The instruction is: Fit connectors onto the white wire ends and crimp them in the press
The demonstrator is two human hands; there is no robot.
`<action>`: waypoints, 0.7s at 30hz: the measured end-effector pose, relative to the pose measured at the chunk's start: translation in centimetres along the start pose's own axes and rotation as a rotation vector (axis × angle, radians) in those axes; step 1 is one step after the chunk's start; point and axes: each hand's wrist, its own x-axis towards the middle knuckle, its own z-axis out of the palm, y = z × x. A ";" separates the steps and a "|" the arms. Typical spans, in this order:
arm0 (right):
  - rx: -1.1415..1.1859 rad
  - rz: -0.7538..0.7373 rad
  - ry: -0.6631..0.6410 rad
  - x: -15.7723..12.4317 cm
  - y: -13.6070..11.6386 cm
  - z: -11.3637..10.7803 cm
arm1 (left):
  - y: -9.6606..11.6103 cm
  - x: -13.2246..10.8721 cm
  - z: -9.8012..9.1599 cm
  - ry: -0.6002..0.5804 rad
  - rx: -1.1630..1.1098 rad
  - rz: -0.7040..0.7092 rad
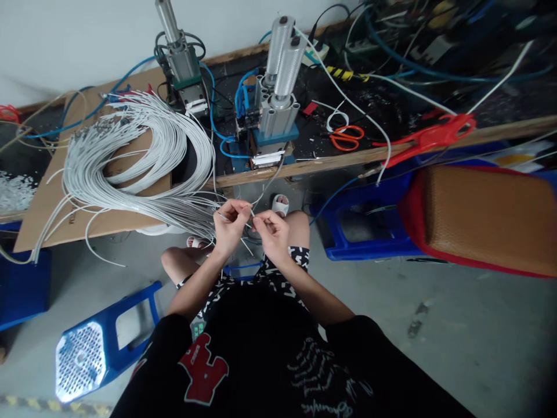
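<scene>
Above my lap, in front of the bench edge, my left hand (230, 223) and my right hand (272, 232) are close together, fingertips pinched. Between them runs a thin white cable, its end near the fingertips of both hands. To the left, a large looped bundle of white cables (195, 139) lies on a sheet of cardboard (150, 217), its loose ends trailing toward my left hand. Just beyond my hands stands a pneumatic press (278, 119) with two silver cylinders and a white block at its base.
A second press (180, 64) stands at the back left. Orange-handled scissors (347, 138) and a red tool (444, 134) lie on the bench to the right. Blue stools stand on the floor, one (111, 342) at lower left; a brown cushion (487, 220) is at right.
</scene>
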 end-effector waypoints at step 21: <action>-0.351 0.333 -0.390 -3.3 5.0 -5.5 | -4.4 -0.5 0.0 -0.404 0.457 -0.027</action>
